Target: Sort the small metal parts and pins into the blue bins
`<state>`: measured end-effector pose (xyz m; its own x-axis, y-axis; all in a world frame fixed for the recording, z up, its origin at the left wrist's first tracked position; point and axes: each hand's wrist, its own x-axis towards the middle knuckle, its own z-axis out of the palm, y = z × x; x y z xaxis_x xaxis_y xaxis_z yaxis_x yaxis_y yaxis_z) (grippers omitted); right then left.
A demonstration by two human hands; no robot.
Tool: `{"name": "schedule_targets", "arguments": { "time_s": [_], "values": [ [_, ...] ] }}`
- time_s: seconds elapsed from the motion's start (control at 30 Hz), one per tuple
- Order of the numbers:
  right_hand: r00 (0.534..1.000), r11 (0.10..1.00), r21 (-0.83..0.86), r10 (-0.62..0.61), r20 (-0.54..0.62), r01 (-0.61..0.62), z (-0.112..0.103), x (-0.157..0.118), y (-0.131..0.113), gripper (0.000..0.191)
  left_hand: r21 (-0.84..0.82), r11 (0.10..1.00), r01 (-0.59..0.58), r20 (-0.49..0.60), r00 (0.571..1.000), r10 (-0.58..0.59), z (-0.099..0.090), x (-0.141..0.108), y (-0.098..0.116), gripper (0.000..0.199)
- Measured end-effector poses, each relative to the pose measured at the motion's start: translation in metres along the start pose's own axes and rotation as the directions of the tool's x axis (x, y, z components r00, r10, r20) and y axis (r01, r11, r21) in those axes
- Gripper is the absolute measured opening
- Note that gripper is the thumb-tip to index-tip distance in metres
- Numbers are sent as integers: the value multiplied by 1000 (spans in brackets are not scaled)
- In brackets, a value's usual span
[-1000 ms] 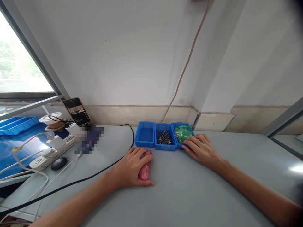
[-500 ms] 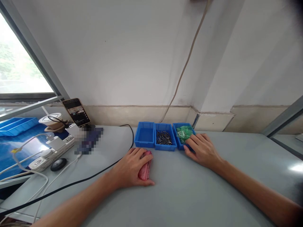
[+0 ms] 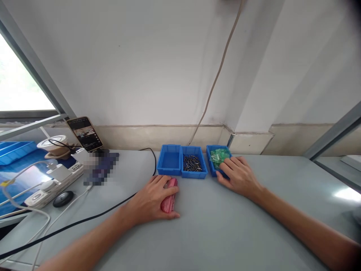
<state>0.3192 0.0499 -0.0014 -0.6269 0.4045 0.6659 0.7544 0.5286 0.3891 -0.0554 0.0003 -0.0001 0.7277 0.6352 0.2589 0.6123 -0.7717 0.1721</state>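
1. We're seeing a black cable passing behind the left hand, a phone leaning further left, and metal bits filling the middle blue bin.
2. Our left fingers are curling round a pink bundle lying on the table; our right hand is bending over the right blue bin by green packets, can't tell if it's pinching.
3. We're squinting at the phone screen: too small.

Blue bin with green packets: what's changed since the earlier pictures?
The right blue bin has slid right with its green packets, opening a gap from the middle blue bin. The right hand stays at its near right corner, the left hand over the pink packet. The left blue bin remains beside the middle one.
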Motion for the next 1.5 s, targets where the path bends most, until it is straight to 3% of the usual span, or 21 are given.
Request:
{"name": "schedule_targets", "arguments": {
  "time_s": [0.13,0.43,0.7,1.13,1.5],
  "values": [
    [1000,1000,1,-7,-1,7,-1,1,2,25,-5,1000,-9,-8,1000,8,0,0,0,75],
    [1000,1000,-10,-24,19,25,0,-2,7,26,-24,1000,-7,-1,1000,7,-5,1,3,59],
    [1000,1000,6,-26,14,26,2,-4,8,25,-55,998,13,-8,1000,-13,-1,-1,1,63],
    [999,999,29,-23,24,22,-2,-1,10,32,-47,999,6,7,1000,-6,-4,-1,1,53],
    [985,997,-25,-66,158,71,-18,-5,15,34,-64,998,-7,7,1000,7,-2,-1,1,50]
  ]
}}
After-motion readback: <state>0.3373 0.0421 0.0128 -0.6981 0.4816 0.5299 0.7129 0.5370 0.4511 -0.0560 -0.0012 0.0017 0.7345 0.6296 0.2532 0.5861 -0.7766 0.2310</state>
